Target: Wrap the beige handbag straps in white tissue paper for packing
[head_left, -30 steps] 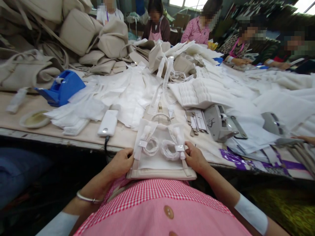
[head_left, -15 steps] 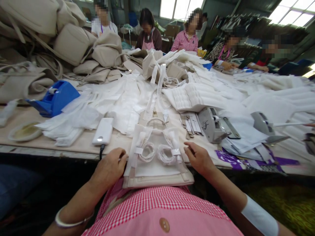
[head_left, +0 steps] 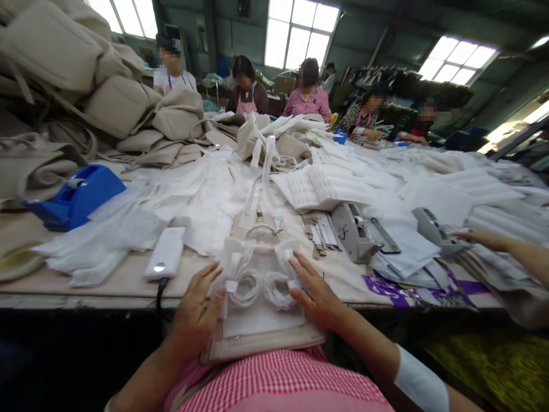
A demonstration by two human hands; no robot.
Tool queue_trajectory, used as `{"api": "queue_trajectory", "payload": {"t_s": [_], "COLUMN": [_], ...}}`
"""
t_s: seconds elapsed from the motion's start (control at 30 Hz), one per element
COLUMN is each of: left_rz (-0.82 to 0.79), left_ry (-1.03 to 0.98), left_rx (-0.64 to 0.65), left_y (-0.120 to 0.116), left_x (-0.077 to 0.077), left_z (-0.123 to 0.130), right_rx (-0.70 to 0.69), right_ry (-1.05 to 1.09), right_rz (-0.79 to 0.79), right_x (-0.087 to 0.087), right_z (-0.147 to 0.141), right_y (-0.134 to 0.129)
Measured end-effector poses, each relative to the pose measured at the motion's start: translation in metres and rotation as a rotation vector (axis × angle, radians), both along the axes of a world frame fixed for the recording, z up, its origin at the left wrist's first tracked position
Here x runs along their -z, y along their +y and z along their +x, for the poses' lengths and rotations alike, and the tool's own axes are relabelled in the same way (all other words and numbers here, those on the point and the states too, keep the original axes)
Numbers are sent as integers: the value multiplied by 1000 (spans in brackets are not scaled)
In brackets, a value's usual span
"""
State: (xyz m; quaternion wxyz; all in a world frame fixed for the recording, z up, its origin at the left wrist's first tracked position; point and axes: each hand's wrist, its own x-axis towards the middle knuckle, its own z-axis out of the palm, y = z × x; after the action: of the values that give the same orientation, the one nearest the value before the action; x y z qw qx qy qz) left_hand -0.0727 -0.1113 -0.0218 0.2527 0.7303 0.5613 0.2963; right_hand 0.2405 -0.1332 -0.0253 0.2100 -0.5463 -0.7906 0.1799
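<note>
A beige handbag (head_left: 266,346) lies at the table's front edge against the apron, its curved handle (head_left: 261,230) pointing away from me. White wrapping sheet (head_left: 263,323) covers its front. On top sit two coiled, wrapped straps (head_left: 244,289), each bound with white tape. At the bag's left side, my left hand (head_left: 199,312) has its fingers stretched along the wrapping. My right hand (head_left: 315,292) rests against the right side with fingers spread, thumb by the right coil (head_left: 279,290). Neither hand is closed round anything.
A blue tape dispenser (head_left: 81,194) and a white power bank (head_left: 165,254) with a cable are on the left. Right are grey tape dispensers (head_left: 354,232) and paper sheets (head_left: 398,257). Beige bags (head_left: 115,106) are heaped back left. A co-worker's hand (head_left: 484,239) reaches in from the right.
Both hands have moved in to the bag's sides, the right now touching the wrapping near its coil. My view has tilted up, and a co-worker's arm has come further in at right.
</note>
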Motion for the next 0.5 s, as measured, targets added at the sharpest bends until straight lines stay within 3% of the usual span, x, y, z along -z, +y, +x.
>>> {"api": "queue_trajectory", "payload": {"t_s": [0.07,0.13,0.2,0.3,0.43,0.5], "left_rz": [-235,-501,-638,-706,-776,-833], "left_ry": [-56,-155,-293,-486,-584,-662], "left_rx": [-247,-338,-342,-205,62,104], "left_y": [-14,-28,-36,-36,-25,-20], "left_x": [2,6,8,0,-20,-27], "left_z": [-8,-10,-10,-8,-7,-2], "right_rx": [97,130,83,-69,-307,-386], "right_ry": [65,77,76,99,33,-43], "right_rz": [70,141,182,180,91,26], "right_x": [-1,-6,-14,-33,-68,-84], "right_z": [5,5,-2,-23,-56,-70], "right_y": [-6,-11,-14,-17,-23,-27]}}
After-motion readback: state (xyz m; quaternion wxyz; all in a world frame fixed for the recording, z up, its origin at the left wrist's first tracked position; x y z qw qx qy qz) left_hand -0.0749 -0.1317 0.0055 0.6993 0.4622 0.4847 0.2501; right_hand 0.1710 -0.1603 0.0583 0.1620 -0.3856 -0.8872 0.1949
